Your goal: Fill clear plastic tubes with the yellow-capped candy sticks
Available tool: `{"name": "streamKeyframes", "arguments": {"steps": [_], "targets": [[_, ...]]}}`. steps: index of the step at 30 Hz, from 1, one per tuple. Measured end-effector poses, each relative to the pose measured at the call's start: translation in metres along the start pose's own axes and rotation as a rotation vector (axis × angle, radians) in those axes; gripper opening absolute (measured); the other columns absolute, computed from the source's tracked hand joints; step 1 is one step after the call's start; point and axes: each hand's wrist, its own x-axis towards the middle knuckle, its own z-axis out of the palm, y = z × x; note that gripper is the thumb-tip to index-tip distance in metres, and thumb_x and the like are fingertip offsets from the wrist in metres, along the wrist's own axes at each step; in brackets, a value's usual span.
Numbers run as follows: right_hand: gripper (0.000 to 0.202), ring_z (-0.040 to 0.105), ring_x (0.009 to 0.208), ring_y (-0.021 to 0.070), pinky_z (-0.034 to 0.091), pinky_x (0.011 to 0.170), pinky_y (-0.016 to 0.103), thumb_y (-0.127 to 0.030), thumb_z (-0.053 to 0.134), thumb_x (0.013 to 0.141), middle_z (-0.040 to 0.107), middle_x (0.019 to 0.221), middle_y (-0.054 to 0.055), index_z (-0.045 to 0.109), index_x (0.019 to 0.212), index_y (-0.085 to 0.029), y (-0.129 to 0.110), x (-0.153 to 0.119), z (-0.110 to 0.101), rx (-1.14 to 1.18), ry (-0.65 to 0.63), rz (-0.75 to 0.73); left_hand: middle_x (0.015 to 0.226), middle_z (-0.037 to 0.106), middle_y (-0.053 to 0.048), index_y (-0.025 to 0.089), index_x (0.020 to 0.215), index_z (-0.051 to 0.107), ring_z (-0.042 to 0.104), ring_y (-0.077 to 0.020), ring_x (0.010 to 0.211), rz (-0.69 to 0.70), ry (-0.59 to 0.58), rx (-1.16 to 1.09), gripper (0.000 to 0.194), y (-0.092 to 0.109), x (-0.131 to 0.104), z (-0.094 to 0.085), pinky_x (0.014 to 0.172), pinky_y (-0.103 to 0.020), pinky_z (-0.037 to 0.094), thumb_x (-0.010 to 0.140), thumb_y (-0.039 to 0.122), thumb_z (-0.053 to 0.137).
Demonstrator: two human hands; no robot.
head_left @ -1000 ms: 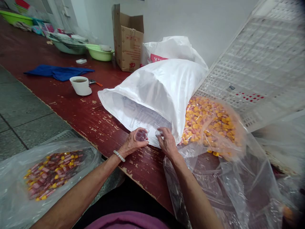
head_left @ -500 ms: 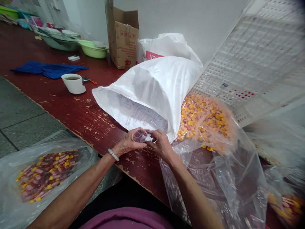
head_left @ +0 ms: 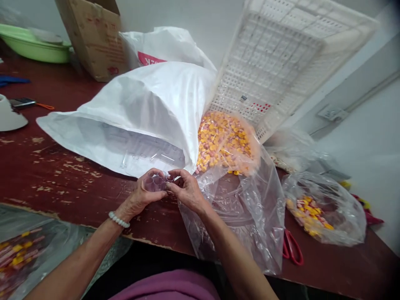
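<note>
My left hand (head_left: pixel 142 189), with a bead bracelet at its wrist, is closed around several clear plastic tubes (head_left: pixel 154 183), whose round open ends face me. Thumb and fingers of my right hand (head_left: pixel 184 189) pinch one more clear tube (head_left: pixel 169 178) beside that bunch. Just beyond both hands lies a white woven sack (head_left: pixel 134 91), its mouth gaping toward me. More clear tubes (head_left: pixel 143 150) lie inside it. Right of the sack, a clear plastic bag (head_left: pixel 237 225) spreads over the table, with a heap of small yellow-and-pink pieces (head_left: pixel 225 141) at its far end.
A white plastic crate (head_left: pixel 268 62) leans behind the heap. Red-handled scissors (head_left: pixel 293 248) and a smaller bag of yellow-and-red pieces (head_left: pixel 315 216) are at right. A white cup (head_left: pixel 11 114), green basin (head_left: pixel 34 48) and cardboard box (head_left: pixel 93 39) stand at left. Another filled bag (head_left: pixel 21 254) sits below the table edge.
My view has swung to the right, so the scissors and the smaller bag show more fully. Both hands stay together before the sack, and the tubes in my left hand show more clearly.
</note>
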Motion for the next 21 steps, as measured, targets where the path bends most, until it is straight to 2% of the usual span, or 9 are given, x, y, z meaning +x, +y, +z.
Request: {"name": "streamKeyframes", "arguments": {"steps": [3, 5, 9, 11, 14, 16, 18, 20, 21], "targets": [[0.033, 0.059, 0.070, 0.0107, 0.048, 0.062, 0.022, -0.026, 0.062, 0.073, 0.063, 0.096, 0.001, 0.059, 0.105, -0.022, 0.006, -0.008, -0.025, -0.007, 0.020, -0.082, 0.088, 0.067, -0.001, 0.021, 0.092, 0.049, 0.066, -0.0178, 0.073, -0.035, 0.088, -0.027, 0.048, -0.006, 0.003, 0.009, 0.062, -0.028, 0.052, 0.054, 0.009, 0.076], [0.024, 0.059, 0.072, 0.0114, 0.047, 0.065, 0.023, -0.030, 0.058, 0.077, 0.062, 0.091, 0.002, 0.060, 0.099, -0.020, 0.019, -0.012, -0.047, -0.038, 0.104, -0.100, 0.084, 0.067, 0.000, 0.021, 0.092, 0.049, 0.065, -0.0160, 0.066, -0.052, 0.136, -0.017, 0.048, -0.009, 0.004, 0.014, 0.057, -0.027, 0.051, 0.053, 0.009, 0.075], [0.028, 0.060, 0.072, 0.0128, 0.049, 0.067, 0.025, -0.037, 0.046, 0.083, 0.065, 0.085, 0.003, 0.060, 0.096, -0.016, 0.061, -0.013, -0.094, -0.264, 0.311, 0.018, 0.077, 0.066, 0.000, 0.019, 0.087, 0.051, 0.063, -0.0142, 0.067, 0.000, 0.168, 0.159, 0.045, -0.012, 0.007, 0.022, 0.064, -0.027, 0.051, 0.050, 0.010, 0.075], [0.031, 0.061, 0.075, 0.0147, 0.049, 0.069, 0.027, -0.035, 0.042, 0.084, 0.066, 0.089, 0.006, 0.059, 0.099, -0.014, 0.082, -0.013, -0.112, -0.380, 0.375, 0.078, 0.076, 0.066, -0.001, 0.018, 0.086, 0.051, 0.063, -0.0146, 0.069, 0.031, 0.180, 0.238, 0.043, -0.013, 0.008, 0.025, 0.066, -0.027, 0.051, 0.051, 0.011, 0.074], [0.033, 0.060, 0.086, 0.0191, 0.048, 0.080, 0.034, -0.029, 0.035, 0.084, 0.065, 0.095, 0.011, 0.058, 0.101, -0.011, 0.106, -0.012, -0.137, -0.515, 0.451, 0.131, 0.076, 0.065, 0.000, 0.018, 0.087, 0.050, 0.063, -0.0141, 0.067, 0.027, 0.164, 0.232, 0.044, -0.014, 0.008, 0.026, 0.067, -0.027, 0.050, 0.051, 0.012, 0.074], [0.034, 0.056, 0.102, 0.0239, 0.042, 0.091, 0.040, -0.024, 0.037, 0.081, 0.061, 0.107, 0.016, 0.058, 0.104, -0.010, 0.116, -0.007, -0.154, -0.635, 0.489, 0.164, 0.076, 0.064, 0.000, 0.018, 0.087, 0.049, 0.062, -0.0134, 0.069, 0.019, 0.127, 0.202, 0.044, -0.014, 0.008, 0.025, 0.068, -0.026, 0.050, 0.051, 0.011, 0.074], [0.041, 0.043, 0.120, 0.0281, 0.034, 0.100, 0.043, -0.020, 0.040, 0.078, 0.050, 0.126, 0.020, 0.054, 0.115, -0.007, 0.125, 0.002, -0.171, -0.759, 0.511, 0.192, 0.077, 0.063, 0.000, 0.018, 0.088, 0.048, 0.061, -0.0130, 0.071, 0.018, 0.089, 0.190, 0.044, -0.014, 0.008, 0.025, 0.070, -0.026, 0.049, 0.053, 0.011, 0.073], [0.050, 0.030, 0.130, 0.0302, 0.029, 0.103, 0.045, -0.019, 0.040, 0.079, 0.036, 0.139, 0.022, 0.044, 0.127, -0.004, 0.131, 0.014, -0.188, -0.873, 0.513, 0.232, 0.077, 0.062, 0.001, 0.017, 0.089, 0.047, 0.061, -0.0124, 0.070, 0.004, 0.074, 0.196, 0.044, -0.015, 0.008, 0.026, 0.070, -0.027, 0.049, 0.054, 0.011, 0.073], [0.052, 0.027, 0.132, 0.0310, 0.028, 0.103, 0.045, -0.020, 0.040, 0.080, 0.033, 0.141, 0.022, 0.042, 0.130, -0.004, 0.134, 0.021, -0.196, -0.926, 0.499, 0.254, 0.077, 0.062, 0.001, 0.017, 0.089, 0.046, 0.061, -0.0122, 0.070, -0.007, 0.074, 0.198, 0.043, -0.015, 0.008, 0.026, 0.070, -0.027, 0.049, 0.055, 0.012, 0.073]]}}
